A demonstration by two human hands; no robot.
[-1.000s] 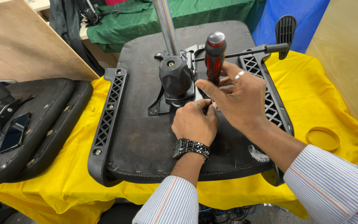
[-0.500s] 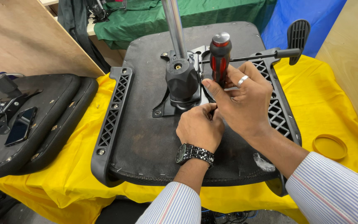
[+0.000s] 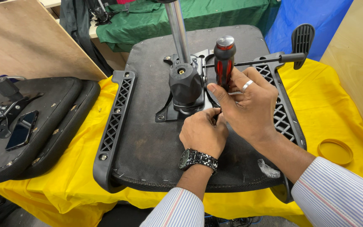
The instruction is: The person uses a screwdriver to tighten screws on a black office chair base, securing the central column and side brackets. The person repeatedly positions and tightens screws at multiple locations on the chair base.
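Observation:
An upturned black office chair seat (image 3: 156, 143) lies on a yellow cloth, its metal mechanism plate (image 3: 177, 110) and gas cylinder (image 3: 181, 50) pointing up. My right hand (image 3: 246, 105) grips a red and black screwdriver (image 3: 224, 59) held upright, its tip down at the plate's near right corner. My left hand (image 3: 202, 132), with a dark metal watch on the wrist, is curled around the lower shaft at the tip. What sits under the tip is hidden by my fingers. A black lever with a paddle end (image 3: 301, 40) sticks out to the right of the mechanism.
A second black chair part (image 3: 43, 126) with a dark phone (image 3: 20, 130) on it lies at left. A yellow ring-shaped lid (image 3: 335, 151) rests on the cloth at right. Wooden boards stand at far left and far right. A small plastic bag (image 3: 268, 168) lies on the seat.
The view has shifted slightly closer and lower. Both hands stay at the plate's corner with the screwdriver upright; no clear movement of the tool.

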